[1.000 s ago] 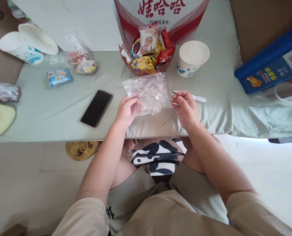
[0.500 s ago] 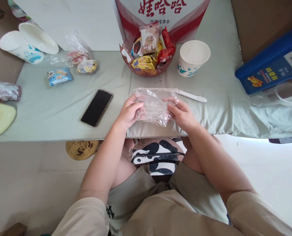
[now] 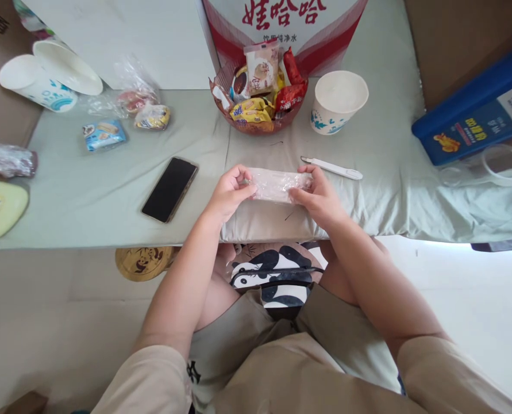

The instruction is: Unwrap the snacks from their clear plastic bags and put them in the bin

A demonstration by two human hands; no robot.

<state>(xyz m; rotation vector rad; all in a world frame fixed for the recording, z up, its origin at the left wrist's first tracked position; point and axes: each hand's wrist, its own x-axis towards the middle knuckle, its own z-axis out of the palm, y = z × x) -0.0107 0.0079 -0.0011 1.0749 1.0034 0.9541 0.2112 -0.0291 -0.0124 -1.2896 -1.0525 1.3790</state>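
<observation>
A clear plastic bag, folded into a narrow strip, is pinched at both ends. My left hand is closed on its left end and my right hand is closed on its right end. They hold it just above the pale green cloth near the table's front edge. A white pen-like tool lies just beyond my right hand. A black phone lies face up to the left of my left hand.
A basket of wrapped snacks stands behind the bag, before a red and white carton. A paper cup stands to its right. Loose snack packets, more cups and a blue box lie at the sides.
The bag was open and held up by my left hand; both hands have since folded it down into a flat narrow strip held at its ends.
</observation>
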